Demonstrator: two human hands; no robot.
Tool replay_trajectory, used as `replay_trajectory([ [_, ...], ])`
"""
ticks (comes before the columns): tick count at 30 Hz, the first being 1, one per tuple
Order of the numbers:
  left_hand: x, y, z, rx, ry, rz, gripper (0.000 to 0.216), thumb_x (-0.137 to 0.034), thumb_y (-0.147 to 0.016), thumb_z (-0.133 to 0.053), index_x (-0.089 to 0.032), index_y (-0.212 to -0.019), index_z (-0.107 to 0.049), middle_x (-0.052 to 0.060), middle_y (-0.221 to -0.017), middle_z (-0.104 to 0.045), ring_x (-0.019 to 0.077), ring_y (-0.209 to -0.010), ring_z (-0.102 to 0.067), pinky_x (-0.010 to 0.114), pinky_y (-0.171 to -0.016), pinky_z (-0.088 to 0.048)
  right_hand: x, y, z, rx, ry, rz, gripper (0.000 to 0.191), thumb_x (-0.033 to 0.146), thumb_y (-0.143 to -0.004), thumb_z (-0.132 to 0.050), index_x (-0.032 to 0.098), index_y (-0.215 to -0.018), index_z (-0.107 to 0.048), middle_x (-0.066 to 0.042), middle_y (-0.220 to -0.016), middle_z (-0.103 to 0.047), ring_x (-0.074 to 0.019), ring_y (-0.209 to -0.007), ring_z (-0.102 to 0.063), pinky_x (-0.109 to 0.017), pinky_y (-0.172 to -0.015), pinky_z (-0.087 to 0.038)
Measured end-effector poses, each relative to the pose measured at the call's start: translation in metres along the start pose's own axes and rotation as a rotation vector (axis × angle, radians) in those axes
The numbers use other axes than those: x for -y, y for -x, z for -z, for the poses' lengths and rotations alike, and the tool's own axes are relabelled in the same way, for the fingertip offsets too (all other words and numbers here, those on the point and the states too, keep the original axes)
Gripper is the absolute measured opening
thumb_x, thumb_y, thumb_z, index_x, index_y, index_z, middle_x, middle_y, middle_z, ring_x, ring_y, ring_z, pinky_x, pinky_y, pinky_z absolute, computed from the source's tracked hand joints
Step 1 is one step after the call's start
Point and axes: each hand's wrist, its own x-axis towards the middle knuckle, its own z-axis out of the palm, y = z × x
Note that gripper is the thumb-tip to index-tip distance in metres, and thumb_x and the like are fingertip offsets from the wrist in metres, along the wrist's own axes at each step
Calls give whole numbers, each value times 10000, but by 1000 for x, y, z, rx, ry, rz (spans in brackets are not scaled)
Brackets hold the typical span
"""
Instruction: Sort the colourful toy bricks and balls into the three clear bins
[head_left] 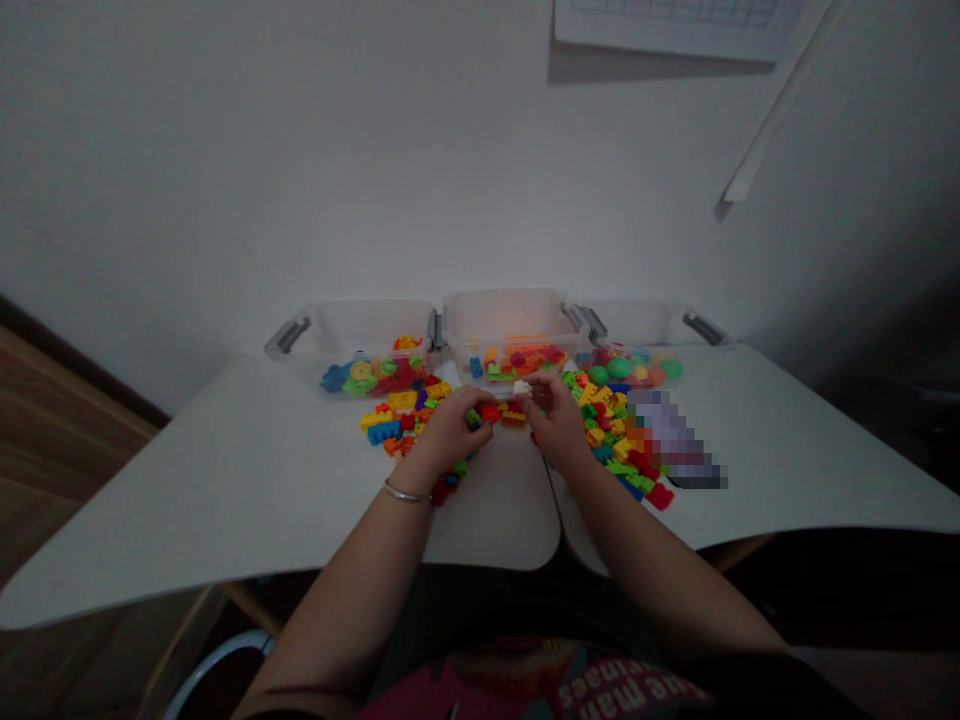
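Note:
My right hand [561, 425] pinches a small white building brick [523, 388] between thumb and fingertips, just above the table in front of the middle bin. Close on its left, my left hand [456, 428], with a bangle on the wrist, has curled fingers around a red brick [490, 412]. Part of that brick is hidden by the fingers. A loose pile of coloured bricks [385, 432] spreads beside and under my left hand. Another pile of bricks [621, 447] lies to the right of my right hand. An orange brick [513, 416] rests between the hands.
Three clear plastic bins stand along the wall: the left bin [330, 325] and middle bin [504, 305] hold mixed toy pieces, the right bin [637, 318] holds pieces including green round ones. A blurred-out flat object [679, 440] lies right of the bricks. Two white tabletops [495, 530] meet at a seam.

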Motion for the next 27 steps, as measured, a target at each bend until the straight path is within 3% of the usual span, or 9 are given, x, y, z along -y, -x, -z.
replay_trajectory([
  [4,1,1,1,16,-19,17,280,-116,-773,-548,-187,-1036,-610,62,-1014,-641,200,-978,-604,367,-901,-497,17,-24,24,-50,212,192,181,319,-869,-558,242,-1024,-610,-75,-1029,-625,-219,-974,-604,-378,-798,-548],
  [7,2,1,1,6,-27,37,275,-181,-840,-525,-192,-1105,-599,67,-1036,-645,200,-988,-605,359,-903,-495,30,-49,40,-120,356,294,190,285,-858,-550,234,-1026,-623,-76,-1018,-627,-226,-950,-597,-401,-813,-534],
  [10,2,0,2,22,-52,30,236,-255,-894,-493,-189,-1083,-616,69,-991,-656,204,-961,-613,360,-879,-496,34,-72,49,-137,447,322,242,293,-853,-549,227,-1080,-600,-73,-1008,-635,-213,-869,-604,-402,-812,-523],
  [14,4,0,2,58,-101,27,225,-315,-898,-506,-187,-1024,-642,72,-966,-671,218,-939,-621,371,-863,-497,26,-91,50,-168,614,261,300,307,-856,-537,206,-1136,-573,-92,-1016,-662,-255,-951,-596,-446,-873,-483],
  [20,7,2,2,41,-127,54,223,-331,-893,-516,-198,-1006,-655,62,-970,-688,210,-931,-628,352,-855,-501,15,-95,37,66,833,113,257,259,-863,-493,170,-1038,-659,-118,-973,-707,-282,-942,-624,-457,-892,-457],
  [23,7,2,2,32,-127,50,217,-337,-900,-514,-201,-993,-656,56,-952,-690,204,-915,-628,351,-845,-502,12,-92,31,97,925,144,301,251,-896,-427,170,-1010,-693,-126,-943,-723,-290,-917,-641,-489,-891,-447],
  [27,8,2,2,24,-124,38,222,-342,-907,-516,-196,-1002,-654,63,-962,-691,211,-926,-629,364,-842,-503,9,-90,29,121,975,217,377,268,-917,-371,136,-817,-710,-168,-859,-720,-314,-915,-641,-533,-911,-429],
])
